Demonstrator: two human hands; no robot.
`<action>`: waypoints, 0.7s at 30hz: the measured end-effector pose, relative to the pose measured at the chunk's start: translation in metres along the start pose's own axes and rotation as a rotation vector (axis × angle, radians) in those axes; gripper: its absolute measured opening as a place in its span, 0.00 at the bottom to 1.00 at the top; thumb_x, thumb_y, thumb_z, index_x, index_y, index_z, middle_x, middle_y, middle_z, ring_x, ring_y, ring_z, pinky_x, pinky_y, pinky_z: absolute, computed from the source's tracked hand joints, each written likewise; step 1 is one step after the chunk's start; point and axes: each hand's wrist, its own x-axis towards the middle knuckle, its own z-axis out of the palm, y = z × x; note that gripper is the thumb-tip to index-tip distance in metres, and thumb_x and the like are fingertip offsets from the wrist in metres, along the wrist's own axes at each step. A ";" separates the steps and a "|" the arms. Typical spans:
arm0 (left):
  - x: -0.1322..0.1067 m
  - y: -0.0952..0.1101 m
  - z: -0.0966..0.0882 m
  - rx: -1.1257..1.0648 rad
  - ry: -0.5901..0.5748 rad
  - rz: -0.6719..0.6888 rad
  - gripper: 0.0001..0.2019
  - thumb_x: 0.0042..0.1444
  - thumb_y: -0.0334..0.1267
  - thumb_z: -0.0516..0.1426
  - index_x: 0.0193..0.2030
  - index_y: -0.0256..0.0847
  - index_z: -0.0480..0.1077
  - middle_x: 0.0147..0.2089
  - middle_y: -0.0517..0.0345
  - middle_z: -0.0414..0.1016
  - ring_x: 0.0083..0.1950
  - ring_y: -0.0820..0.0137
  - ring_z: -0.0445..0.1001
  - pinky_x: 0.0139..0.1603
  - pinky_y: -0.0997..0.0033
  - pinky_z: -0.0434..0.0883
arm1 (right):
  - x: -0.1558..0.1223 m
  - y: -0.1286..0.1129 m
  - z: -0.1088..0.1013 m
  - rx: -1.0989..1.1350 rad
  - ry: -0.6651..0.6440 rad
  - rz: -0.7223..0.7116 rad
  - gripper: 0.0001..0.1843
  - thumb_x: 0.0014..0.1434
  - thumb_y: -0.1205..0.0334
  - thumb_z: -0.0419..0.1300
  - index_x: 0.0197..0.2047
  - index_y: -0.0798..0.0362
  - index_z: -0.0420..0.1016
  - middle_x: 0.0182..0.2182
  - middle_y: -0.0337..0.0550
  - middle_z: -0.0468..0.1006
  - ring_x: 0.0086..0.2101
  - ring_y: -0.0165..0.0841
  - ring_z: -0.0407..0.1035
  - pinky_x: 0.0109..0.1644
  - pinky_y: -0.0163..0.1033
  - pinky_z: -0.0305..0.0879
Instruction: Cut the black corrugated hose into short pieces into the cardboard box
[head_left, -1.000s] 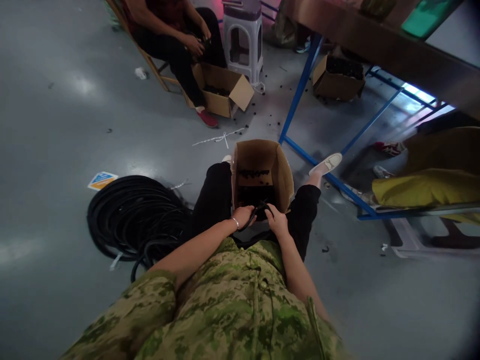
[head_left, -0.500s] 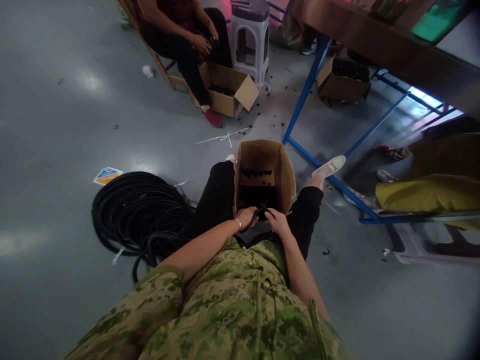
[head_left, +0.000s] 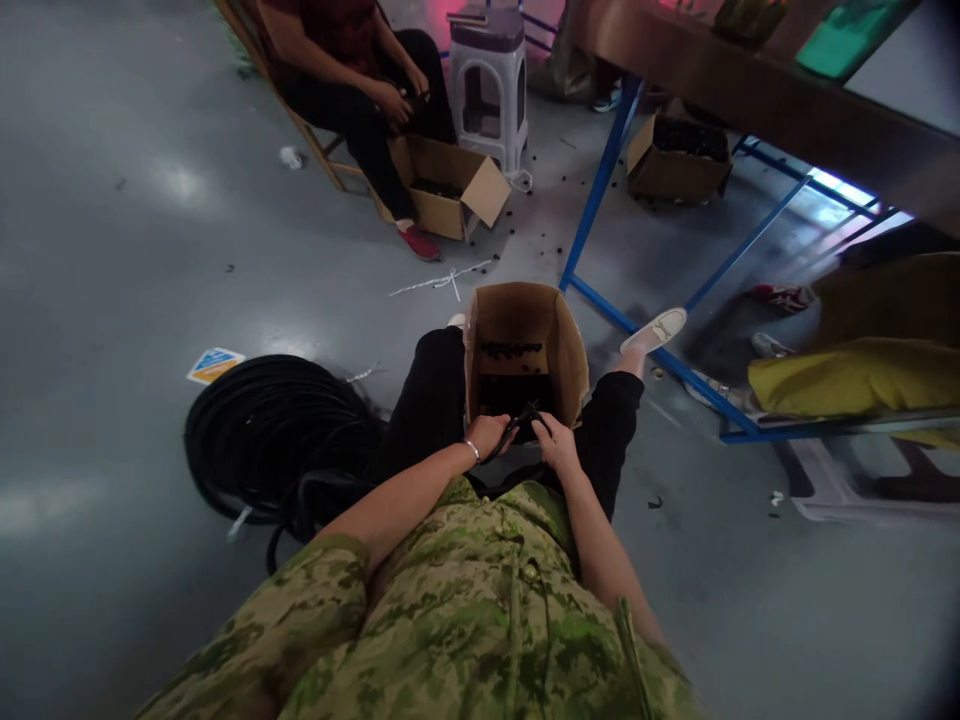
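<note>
I sit with an open cardboard box between my knees; small black pieces lie inside it. My left hand, with a bracelet on the wrist, is closed around a black hose just at the box's near edge. My right hand grips a small black tool or the hose end, too small to tell which. The two hands nearly touch above the box opening. The hose runs down past my left leg toward a big black coil on the floor.
Another person sits on a chair at the far left with an open cardboard box at their feet. A white stool, a blue-framed table, another box and yellow fabric surround me.
My hands stay together at the box's near edge with the hose. Only the view has shifted a little; the other person's hands keep working over their box.
</note>
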 end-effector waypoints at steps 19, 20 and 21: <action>-0.003 -0.002 -0.007 -0.043 0.071 0.138 0.12 0.56 0.39 0.55 0.46 0.39 0.70 0.45 0.48 0.77 0.46 0.59 0.76 0.46 0.66 0.69 | -0.004 0.009 0.000 -0.230 -0.080 -0.040 0.16 0.60 0.50 0.55 0.46 0.43 0.79 0.31 0.38 0.80 0.31 0.38 0.74 0.39 0.40 0.68; -0.003 -0.003 -0.005 -0.045 0.079 0.150 0.12 0.56 0.39 0.56 0.46 0.38 0.70 0.45 0.48 0.77 0.47 0.59 0.76 0.47 0.66 0.68 | -0.004 0.009 0.000 -0.249 -0.077 -0.038 0.15 0.60 0.50 0.56 0.46 0.43 0.79 0.29 0.38 0.80 0.30 0.38 0.73 0.38 0.39 0.68; -0.002 -0.005 -0.003 -0.048 0.085 0.158 0.12 0.57 0.40 0.55 0.46 0.38 0.70 0.45 0.47 0.76 0.47 0.60 0.75 0.48 0.66 0.68 | -0.005 0.009 0.001 -0.258 -0.068 -0.042 0.15 0.60 0.50 0.56 0.45 0.42 0.79 0.29 0.38 0.80 0.30 0.37 0.73 0.37 0.38 0.67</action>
